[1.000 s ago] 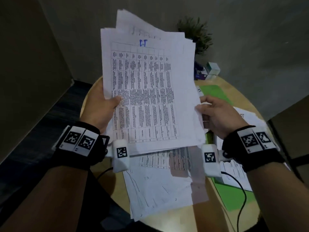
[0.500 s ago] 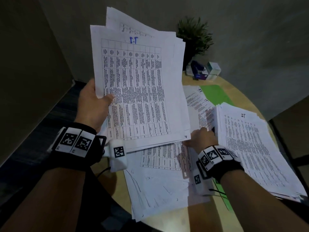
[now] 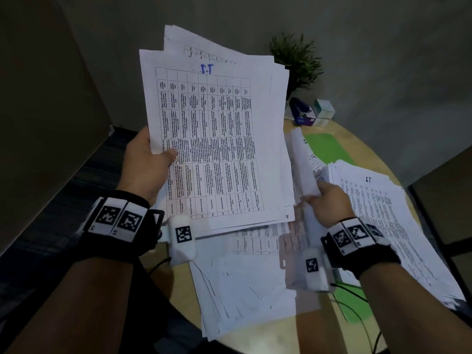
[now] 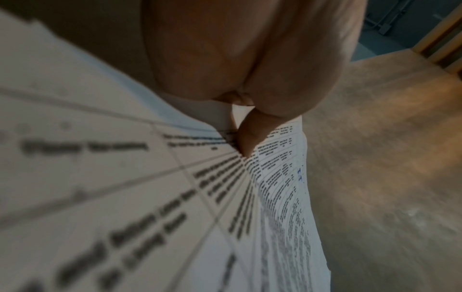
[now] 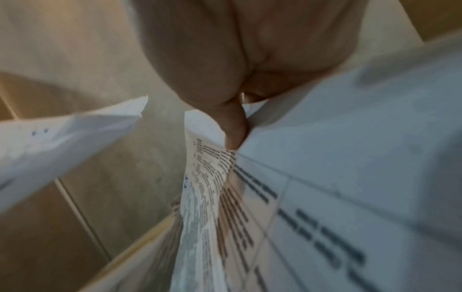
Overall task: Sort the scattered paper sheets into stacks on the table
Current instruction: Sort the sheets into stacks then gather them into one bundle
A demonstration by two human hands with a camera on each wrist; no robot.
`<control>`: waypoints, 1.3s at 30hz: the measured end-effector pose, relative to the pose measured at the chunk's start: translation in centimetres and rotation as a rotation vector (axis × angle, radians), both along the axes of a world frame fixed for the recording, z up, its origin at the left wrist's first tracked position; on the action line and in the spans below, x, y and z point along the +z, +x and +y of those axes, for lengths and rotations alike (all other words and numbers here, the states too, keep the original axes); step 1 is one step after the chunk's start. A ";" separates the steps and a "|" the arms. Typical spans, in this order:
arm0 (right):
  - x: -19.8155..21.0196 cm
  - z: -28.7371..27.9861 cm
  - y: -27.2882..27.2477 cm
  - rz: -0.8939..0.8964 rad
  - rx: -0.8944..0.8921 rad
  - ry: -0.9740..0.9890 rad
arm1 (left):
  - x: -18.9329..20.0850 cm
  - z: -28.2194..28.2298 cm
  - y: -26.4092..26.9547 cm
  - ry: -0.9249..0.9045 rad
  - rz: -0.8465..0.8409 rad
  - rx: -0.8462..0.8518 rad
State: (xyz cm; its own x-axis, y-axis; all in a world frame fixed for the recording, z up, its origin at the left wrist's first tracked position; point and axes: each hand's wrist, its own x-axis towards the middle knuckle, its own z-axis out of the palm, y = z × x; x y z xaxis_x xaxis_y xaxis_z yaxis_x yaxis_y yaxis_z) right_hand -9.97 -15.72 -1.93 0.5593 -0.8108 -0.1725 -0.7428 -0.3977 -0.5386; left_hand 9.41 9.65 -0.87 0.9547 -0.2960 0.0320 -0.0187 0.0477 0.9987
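Both hands gripping paper above the round table.

Left hand (image 3: 145,164): thumb clamped on the raised bundle (image 3: 219,139), topmost page a grid marked "T.1". Right hand (image 3: 329,203): pinches one curled sheet (image 3: 302,169) just right of bundle. Sorted stack (image 3: 388,215) beside right hand; loose sheets (image 3: 245,284) below both, on table (image 3: 370,146).

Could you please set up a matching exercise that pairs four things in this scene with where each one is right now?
Things:
1. bundle of sheets
2. single sheet
3. stack marked 1.1
4. potted plant

Places:
A. lying on the table, at its right side
B. held up in the left hand
C. at the table's far edge
D. pinched in the right hand

Pairs: 1-B, 2-D, 3-A, 4-C
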 end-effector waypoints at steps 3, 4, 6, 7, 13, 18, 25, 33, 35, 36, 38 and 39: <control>2.3 -1.0 -0.1 -0.146 -0.034 -0.026 | -0.1 -0.1 0.3 -0.006 0.035 -0.021; 3.2 -1.2 -0.1 -0.212 -0.042 -0.040 | -0.1 -0.1 0.3 -0.015 0.045 -0.034; 5.1 -1.4 -0.1 -0.413 -0.038 0.006 | -0.2 -0.2 0.3 -0.050 0.072 -0.075; 5.9 -1.2 0.0 -0.508 -0.023 0.061 | -0.2 -0.3 0.3 -0.063 0.084 -0.101; 8.5 0.5 1.5 -0.810 0.113 0.524 | -0.2 -0.5 -0.1 -0.064 0.156 -0.266; 8.1 1.9 2.0 -0.794 0.161 0.600 | -0.3 -0.6 -0.5 -0.002 0.128 -0.292; 7.4 3.5 0.2 -0.595 0.224 0.250 | 0.8 -1.5 -4.2 -0.007 0.053 -0.108; 9.8 3.8 -2.0 -0.867 0.108 0.158 | 3.8 -3.2 -8.9 -0.050 -0.147 0.059; 10.1 3.9 -3.0 -0.930 0.116 0.156 | 4.0 -3.5 -10.0 -0.087 -0.165 0.082; 9.8 3.8 -3.5 -0.943 0.118 0.165 | 3.8 -3.5 -10.6 -0.098 -0.163 0.082; 8.5 3.9 -4.3 -0.929 0.102 0.207 | 2.7 -3.4 -11.6 -0.085 -0.119 0.080; 7.4 4.0 -4.7 -0.894 0.086 0.229 | 1.9 -3.3 -12.0 -0.056 -0.090 0.071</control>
State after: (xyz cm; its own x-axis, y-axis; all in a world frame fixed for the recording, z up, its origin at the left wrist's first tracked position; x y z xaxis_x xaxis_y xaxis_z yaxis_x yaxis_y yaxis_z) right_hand -14.65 -11.68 5.46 0.6181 -0.7599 0.2010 0.0140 -0.2450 -0.9694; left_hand -2.61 6.35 0.99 0.9656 -0.2231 0.1334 -0.1138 0.0985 0.9886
